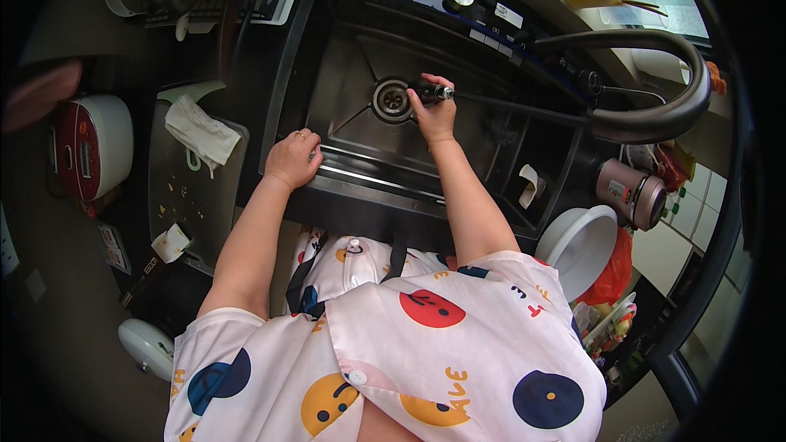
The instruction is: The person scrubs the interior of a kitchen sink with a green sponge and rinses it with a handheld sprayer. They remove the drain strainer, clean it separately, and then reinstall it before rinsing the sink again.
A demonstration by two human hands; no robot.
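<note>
My right hand (437,112) grips a black pull-out spray head (424,89) over the dark sink basin (344,73), close to the round drain (393,100). From its metal collar, a dark hose (522,107) runs right to the curved faucet (694,67). My left hand (293,158) rests with curled fingers on the sink's near-left edge. A small greenish bit shows by its thumb; whether the hand holds it is unclear. Inside the basin's right compartment lies a crumpled whitish piece (529,186).
Left of the sink lies a cutting board (202,202) with food scraps, a white cloth (201,129) and a green-handled tool (194,161). Beyond it stands a red-and-white rice cooker (92,147). At right are a white basin (580,252) and a pink insulated container (629,193).
</note>
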